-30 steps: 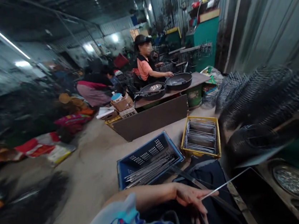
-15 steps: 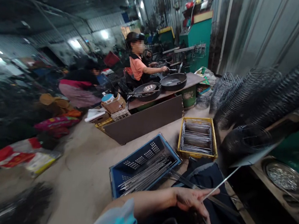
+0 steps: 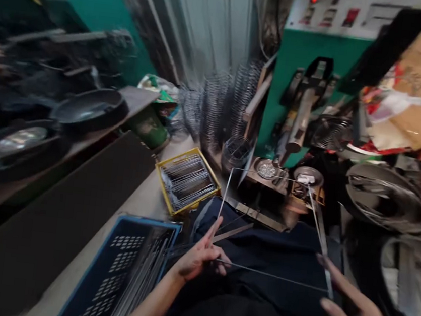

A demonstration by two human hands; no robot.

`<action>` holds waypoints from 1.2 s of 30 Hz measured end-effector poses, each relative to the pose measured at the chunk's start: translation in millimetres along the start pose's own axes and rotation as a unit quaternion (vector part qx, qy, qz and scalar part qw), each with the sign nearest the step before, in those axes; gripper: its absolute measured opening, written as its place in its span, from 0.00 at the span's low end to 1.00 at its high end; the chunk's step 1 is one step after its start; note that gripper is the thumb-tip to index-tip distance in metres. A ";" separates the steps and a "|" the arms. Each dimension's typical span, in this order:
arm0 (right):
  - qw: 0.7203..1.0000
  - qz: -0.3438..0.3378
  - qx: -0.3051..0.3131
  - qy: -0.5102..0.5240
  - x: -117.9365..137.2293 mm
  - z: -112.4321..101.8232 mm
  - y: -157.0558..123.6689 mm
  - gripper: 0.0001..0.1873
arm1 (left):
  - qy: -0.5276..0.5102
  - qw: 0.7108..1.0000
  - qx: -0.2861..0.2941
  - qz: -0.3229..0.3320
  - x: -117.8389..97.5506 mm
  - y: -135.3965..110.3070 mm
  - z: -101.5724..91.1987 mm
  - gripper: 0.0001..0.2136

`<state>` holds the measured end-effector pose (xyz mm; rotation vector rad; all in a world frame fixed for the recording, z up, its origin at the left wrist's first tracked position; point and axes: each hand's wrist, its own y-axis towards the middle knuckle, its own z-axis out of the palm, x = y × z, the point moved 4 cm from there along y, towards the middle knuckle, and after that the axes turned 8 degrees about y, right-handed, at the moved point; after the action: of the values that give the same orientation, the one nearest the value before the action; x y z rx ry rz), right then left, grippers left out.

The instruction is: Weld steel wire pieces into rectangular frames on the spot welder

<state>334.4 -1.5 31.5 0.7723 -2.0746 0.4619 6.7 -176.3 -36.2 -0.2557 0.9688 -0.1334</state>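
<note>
Hands lead at the lower middle: the left hand [image 3: 199,258] has its fingers loosely curled on the near-left corner of a thin wire rectangle [image 3: 269,274], forefinger laid along the wire. At lower right, the right hand [image 3: 363,312] has thumb and fingertips parted about the opposite side; blur hides whether they press on it. The wire rectangle spans the space between them, above dark cloth [image 3: 272,246] over the lap. Light, even support from both sides should, I judge, keep such thin wire from twisting. At lower left, a blue crate [image 3: 150,220] holds metal rods; beyond it, left of centre, a yellow crate [image 3: 176,157] holds wire pieces. Farthest, upper right, stands a green machine [image 3: 294,51].
</note>
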 end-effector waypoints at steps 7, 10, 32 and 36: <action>0.990 -0.075 0.118 -0.032 32.0 62.3 16.7 0.40 | 0.031 0.999 -0.028 -0.020 -2.4 -8.0 14.3 0.49; 0.990 -0.089 0.105 -0.030 37.3 66.0 17.6 0.39 | 0.038 0.998 -0.042 -0.027 -3.4 -12.2 13.3 0.48; 1.000 -0.011 0.005 0.003 -4.8 -14.1 210.5 0.20 | 0.221 0.974 -0.025 -0.031 -49.8 52.7 17.3 0.46; 0.998 0.013 0.037 0.041 0.3 -2.8 218.2 0.27 | 0.260 0.954 -0.140 0.056 -113.6 142.9 15.0 0.29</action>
<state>189.6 161.6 23.8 0.7589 -2.0031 0.5777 -44.9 -10.9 23.2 -0.4387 1.5276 0.0486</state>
